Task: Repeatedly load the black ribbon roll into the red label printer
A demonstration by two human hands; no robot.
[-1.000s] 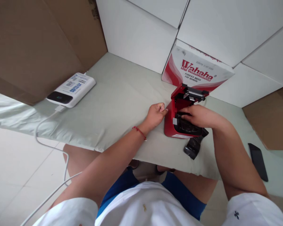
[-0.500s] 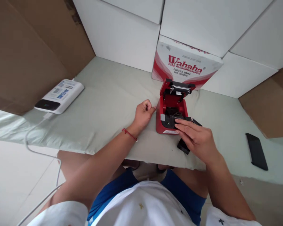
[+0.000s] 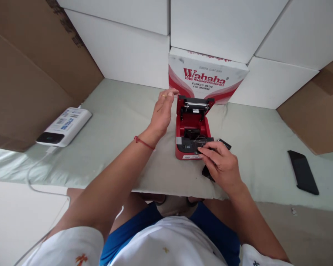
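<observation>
A red printer [image 3: 179,127] with a black front panel stands on the cloth-covered table, its lid [image 3: 195,105] raised. Glossy dark plastic film [image 3: 199,139] shows in its compartment and reaches over the front edge. At that edge my right hand [image 3: 220,164] is closed in a pinch, apparently on the film's end. My left hand [image 3: 163,111] has its fingers stretched out, fingertips at the left edge of the raised lid. A black object [image 3: 208,173] lies beside the printer, partly hidden under my right hand.
Behind the printer stands a white and red Wahaha carton [image 3: 208,75] against white boxes [image 3: 216,26]. A white power bank [image 3: 65,125] with a cable lies at left, near a brown carton [image 3: 30,74]. On the right are a black phone [image 3: 303,171] and another brown carton [image 3: 316,111].
My right hand has come out of the printer's compartment to its front edge and pinches there. My left hand has risen from the printer's side to the lid, its fingers now straightened.
</observation>
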